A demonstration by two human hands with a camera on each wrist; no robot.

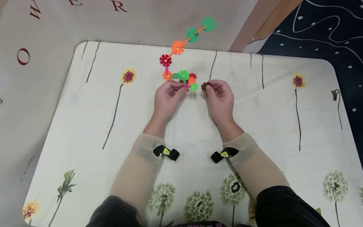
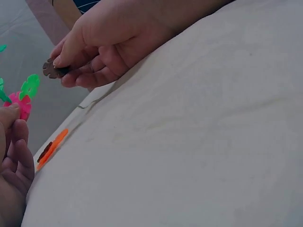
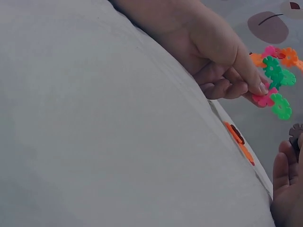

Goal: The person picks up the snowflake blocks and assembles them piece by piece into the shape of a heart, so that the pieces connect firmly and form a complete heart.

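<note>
My left hand (image 1: 168, 98) pinches a pink flower-shaped plastic disc (image 3: 266, 98) between thumb and fingers. That disc belongs to a chain of interlocking discs; a light green disc (image 3: 281, 106) joins it. From the hand the chain runs up through an orange disc (image 1: 167, 75), a red disc (image 1: 165, 60) and another orange disc (image 1: 177, 47) to a green disc (image 1: 208, 24), blurred at the far end. My right hand (image 1: 221, 99) pinches a loose brown disc (image 2: 53, 69) a short gap to the right of the chain, not touching it.
Beyond the hands, an orange piece (image 2: 53, 149) with a brown piece (image 3: 237, 134) beside it shows near the table's far edge. A flower-printed white cloth (image 1: 195, 135) covers the table. A pale wall surface (image 1: 136, 25) with letters stands behind it.
</note>
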